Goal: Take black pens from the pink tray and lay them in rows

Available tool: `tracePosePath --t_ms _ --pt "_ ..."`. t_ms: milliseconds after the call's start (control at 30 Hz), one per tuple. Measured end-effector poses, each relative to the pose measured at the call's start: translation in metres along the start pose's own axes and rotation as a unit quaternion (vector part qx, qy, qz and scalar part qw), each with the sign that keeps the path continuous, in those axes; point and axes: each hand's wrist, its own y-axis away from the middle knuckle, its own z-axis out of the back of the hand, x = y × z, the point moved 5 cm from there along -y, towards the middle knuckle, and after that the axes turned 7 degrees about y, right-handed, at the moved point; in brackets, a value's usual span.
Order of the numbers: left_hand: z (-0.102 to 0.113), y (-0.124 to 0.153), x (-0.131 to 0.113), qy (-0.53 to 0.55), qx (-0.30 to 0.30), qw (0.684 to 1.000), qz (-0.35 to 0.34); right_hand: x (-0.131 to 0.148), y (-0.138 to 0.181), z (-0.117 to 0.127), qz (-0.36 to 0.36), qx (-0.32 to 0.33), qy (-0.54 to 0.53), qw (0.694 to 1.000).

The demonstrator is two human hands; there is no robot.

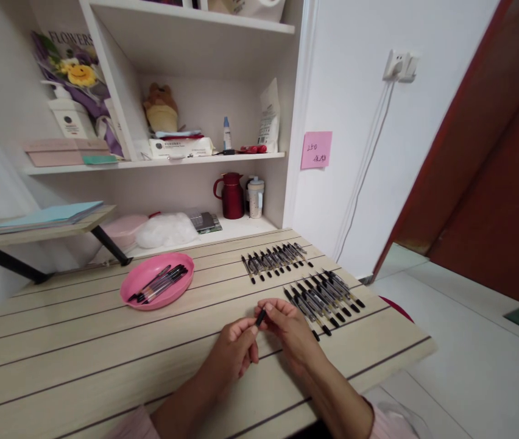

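Over the table's front middle, my left hand (pixel 239 346) and my right hand (pixel 289 324) meet around a black pen (pixel 260 317). Thumb and fingers of each hand pinch it. Only a short black part shows between the fingertips; the rest is hidden in my hands. Just right of my right hand lies a slanted row of pens (pixel 323 297) with clear barrels and black ends. Behind it, a second row of similar pens (pixel 275 260) lies side by side. To the left, a pink bowl (pixel 185 285) holds several more pens (pixel 163 283) in a loose pile.
The striped wooden table (pixel 104 366) ends at a right edge above the tiled floor. At its back stands a white shelf unit (pixel 204 160) with a red jug (pixel 233 196) and a light cup (pixel 256 198). A small raised stand (pixel 58 228) is at the left.
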Motion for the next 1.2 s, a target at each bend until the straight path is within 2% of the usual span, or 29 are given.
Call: tracePosePath --t_ms 133,300,367,467,567,700,767,833,933,1000,1067,1133,1200 --pt "0.001 -0.001 0.001 0.003 -0.003 1.0 0.011 -0.003 -0.001 0.0 -0.006 0.0 0.0 1.0" --pt "0.0 -0.001 0.002 0.005 -0.002 1.0 0.011 0.001 -0.004 0.001 0.029 0.004 -0.02 0.999" --pt "0.0 0.001 0.001 0.006 -0.007 1.0 0.01 0.006 -0.007 0.007 0.05 -0.029 -0.055 0.997" --pt "-0.001 0.002 -0.001 0.005 -0.013 1.0 0.015 0.017 -0.01 0.026 0.096 -0.12 -0.076 0.985" --pt "0.0 0.002 -0.001 0.006 -0.013 1.0 0.024 0.024 -0.013 0.043 0.115 -0.151 -0.021 0.982" --pt "0.003 0.001 0.001 0.024 -0.015 0.999 0.022 0.03 -0.009 0.066 0.138 -0.138 0.153 0.969" --pt "0.005 0.0 0.002 0.032 -0.013 0.999 0.023 0.033 -0.002 0.078 0.161 -0.147 0.273 0.937" --pt "0.006 -0.001 0.003 0.033 -0.01 0.999 0.024 0.038 0.008 0.088 0.196 -0.152 0.402 0.882" --pt "0.006 -0.001 0.003 0.028 -0.007 0.999 0.025 0.043 0.027 0.09 0.244 -0.146 0.586 0.759" --pt "0.006 -0.001 0.003 0.026 -0.006 0.999 0.026 0.041 0.037 0.087 0.236 -0.149 0.689 0.669" --pt "0.005 -0.001 0.002 0.025 -0.005 0.999 0.025 0.037 0.045 0.081 0.21 -0.148 0.762 0.594" --pt "0.005 0.0 0.002 0.025 -0.005 0.999 0.025 0.03 0.049 0.074 0.189 -0.13 0.803 0.55" --pt "0.005 0.0 0.002 0.026 -0.004 0.999 0.026 0.023 0.049 0.069 0.173 -0.109 0.822 0.532"
